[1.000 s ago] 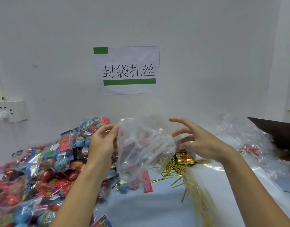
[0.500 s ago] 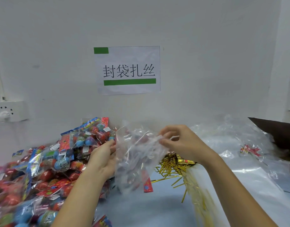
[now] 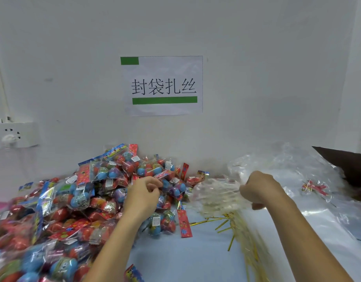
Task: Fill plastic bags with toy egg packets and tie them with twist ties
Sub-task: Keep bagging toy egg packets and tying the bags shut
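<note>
Gripping a crumpled plastic bag (image 3: 216,195), the right hand (image 3: 259,188) is curled just right of the toy egg packets (image 3: 90,192). Over that heap, the left hand (image 3: 143,195) hovers with fingers loosely curled; whether they pinch a packet is unclear.

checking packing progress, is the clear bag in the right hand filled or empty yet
Empty, as far as shows: the clear bag hangs crumpled from the right hand, with no colourful egg packets visible inside.

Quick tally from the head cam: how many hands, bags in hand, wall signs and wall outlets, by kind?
Hands: 2, left hand over the packet pile, right hand gripping the bag
Clear plastic bag in hand: 1
Wall sign: 1
Wall outlet: 1
Total: 5
Packets and gold twist ties are heaped, too many to count.
</note>
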`<state>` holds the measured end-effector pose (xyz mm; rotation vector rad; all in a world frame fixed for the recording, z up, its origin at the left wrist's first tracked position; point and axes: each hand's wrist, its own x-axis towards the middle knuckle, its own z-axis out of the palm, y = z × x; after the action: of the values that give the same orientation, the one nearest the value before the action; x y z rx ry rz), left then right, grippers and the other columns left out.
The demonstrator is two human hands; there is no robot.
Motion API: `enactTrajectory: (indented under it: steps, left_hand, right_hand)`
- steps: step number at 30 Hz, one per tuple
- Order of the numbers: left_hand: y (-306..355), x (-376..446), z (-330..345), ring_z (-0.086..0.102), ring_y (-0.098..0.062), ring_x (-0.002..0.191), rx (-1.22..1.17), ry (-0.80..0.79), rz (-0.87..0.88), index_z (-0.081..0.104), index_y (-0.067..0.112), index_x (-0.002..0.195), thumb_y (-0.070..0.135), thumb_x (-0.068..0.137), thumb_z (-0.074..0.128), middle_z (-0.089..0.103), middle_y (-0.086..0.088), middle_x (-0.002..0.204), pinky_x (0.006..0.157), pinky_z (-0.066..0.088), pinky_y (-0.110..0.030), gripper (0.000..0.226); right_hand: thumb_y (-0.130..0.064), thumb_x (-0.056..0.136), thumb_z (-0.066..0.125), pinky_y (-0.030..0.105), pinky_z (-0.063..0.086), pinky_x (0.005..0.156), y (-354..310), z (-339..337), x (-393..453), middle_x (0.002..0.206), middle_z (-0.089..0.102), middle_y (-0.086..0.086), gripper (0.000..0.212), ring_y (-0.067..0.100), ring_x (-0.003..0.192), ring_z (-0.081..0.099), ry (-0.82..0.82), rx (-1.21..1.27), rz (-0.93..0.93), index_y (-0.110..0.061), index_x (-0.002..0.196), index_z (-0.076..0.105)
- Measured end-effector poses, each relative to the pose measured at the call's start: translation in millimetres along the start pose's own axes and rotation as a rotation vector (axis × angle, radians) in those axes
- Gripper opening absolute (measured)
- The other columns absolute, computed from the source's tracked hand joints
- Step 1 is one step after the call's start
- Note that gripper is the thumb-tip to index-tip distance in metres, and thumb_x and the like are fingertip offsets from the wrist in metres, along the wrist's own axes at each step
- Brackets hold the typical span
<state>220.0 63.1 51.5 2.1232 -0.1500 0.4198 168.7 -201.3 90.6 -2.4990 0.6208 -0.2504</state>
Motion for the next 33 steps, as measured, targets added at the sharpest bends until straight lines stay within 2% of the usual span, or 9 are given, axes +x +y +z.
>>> enactTrajectory:
  steps: [2,4,8,15,20,23,27,31,33]
  left_hand:
    - [-7.3,-0.7,3.5,0.061,-0.009,0.085,0.137,-0.122,0.034,0.07,0.024,0.101,0.008,0.097,0.057,0.068,0.002,0.11,0.064,0.045,-0.015,0.021]
    - [-13.8,-4.6,6.7,0.058,-0.013,0.104,0.329,-0.338,0.049,0.066,0.026,0.118,0.015,0.095,0.063,0.062,0.003,0.126,0.084,0.047,-0.021,0.025]
    - [-22.4,-12.7,22.3,0.044,-0.023,0.128,0.684,-0.483,0.099,0.056,0.037,0.132,0.026,0.088,0.069,0.05,0.005,0.137,0.112,0.033,-0.041,0.047]
    - [-28.8,-23.6,36.6,0.049,-0.03,0.116,0.882,-0.346,0.232,0.049,0.03,0.124,0.012,0.092,0.055,0.049,-0.002,0.13,0.09,0.035,-0.036,0.038]
    - [-25.0,-19.5,34.0,0.06,-0.025,0.101,0.712,-0.246,0.264,0.056,0.026,0.112,0.017,0.094,0.047,0.06,0.002,0.11,0.069,0.04,-0.033,0.021]
    - [-20.9,-15.1,29.9,0.062,-0.021,0.093,0.557,-0.181,0.239,0.059,0.03,0.109,0.03,0.096,0.05,0.064,0.004,0.103,0.067,0.046,-0.033,0.016]
    - [-5.1,-8.6,20.8,0.063,-0.019,0.082,0.235,-0.177,0.222,0.067,0.027,0.094,0.036,0.092,0.058,0.069,0.005,0.088,0.071,0.056,-0.041,0.013]
    - [18.2,-8.0,11.3,0.067,-0.003,0.078,-0.017,-0.122,0.356,0.07,0.031,0.097,0.03,0.088,0.072,0.071,0.015,0.086,0.067,0.052,-0.019,0.009]
    - [25.7,-9.7,9.9,0.066,-0.001,0.08,-0.083,-0.149,0.416,0.072,0.031,0.105,0.026,0.086,0.077,0.071,0.019,0.09,0.065,0.048,-0.01,0.02]
  right_hand:
    - [-0.021,0.089,0.053,0.025,0.046,0.07,-1.5,0.9,-0.7,0.112,0.061,0.013,0.014,0.031,0.098,0.065,0.008,-0.14,0.009,-0.013,0.079,0.049]
    - [-0.031,0.094,0.055,0.036,0.04,0.091,-6.6,1.3,-2.0,0.132,0.044,0.017,0.02,0.041,0.125,0.043,0.021,-0.197,0.021,-0.012,0.095,0.051]
    - [-0.04,0.095,0.058,0.045,0.031,0.105,-15.8,4.6,-5.8,0.14,0.032,0.014,0.038,0.042,0.128,0.034,0.069,-0.161,-0.055,-0.018,0.126,0.055]
    - [-0.035,0.097,0.051,0.043,0.029,0.104,-32.3,23.8,-16.5,0.138,0.04,0.008,0.027,0.034,0.129,0.04,-0.004,-0.142,-0.189,-0.034,0.123,0.058]
    - [-0.028,0.096,0.049,0.04,0.03,0.099,-37.0,38.4,-15.1,0.128,0.05,0.003,0.03,0.027,0.127,0.043,0.039,-0.158,-0.284,-0.03,0.124,0.061]
    - [-0.026,0.096,0.05,0.039,0.029,0.106,-38.9,42.3,-13.3,0.128,0.05,0.002,0.034,0.023,0.125,0.047,0.1,-0.064,-0.428,-0.027,0.13,0.056]
    - [-0.025,0.099,0.051,0.03,0.041,0.096,-45.9,46.7,-12.7,0.125,0.061,0.002,0.033,0.019,0.118,0.056,0.1,0.153,-0.53,-0.02,0.13,0.061]
    - [-0.015,0.1,0.038,0.045,0.054,0.077,-49.5,48.9,-10.7,0.083,0.067,0.014,0.035,0.034,0.083,0.067,-0.005,0.328,-0.484,0.005,0.096,0.066]
    - [-0.018,0.101,0.034,0.044,0.058,0.077,-53.2,46.3,-12.3,0.086,0.073,0.012,0.04,0.037,0.087,0.071,-0.148,0.539,-0.399,0.0,0.091,0.068]
